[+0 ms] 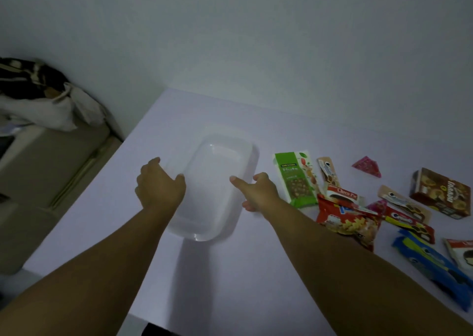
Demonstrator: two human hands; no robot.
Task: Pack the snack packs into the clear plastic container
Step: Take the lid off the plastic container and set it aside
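In the head view, the clear plastic container (212, 189) stands on the white table (256, 271), a little left of the middle. Nothing lies inside it; only its pale bottom shows through.

The left hand (158, 184) is at the left rim of the container, its fingers curled over the edge and the thumb at the inner side, so it grips the wall. The right hand (258, 189) is at the right rim, with the thumb stretched over the edge and the other fingers bent on the outer side, so it holds this side too. The container lies between the 2 hands.

The snack packs are all on the table to the right of the right hand, outside the container. The green nuts pack (297, 179) is nearest to the container. Beside it lie a red Choco Pie pack (343, 194), a red chips bag (348, 220), a brown biscuit box (441, 193), a blue cookie pack (432, 264) and a small pink triangle pack (367, 166).
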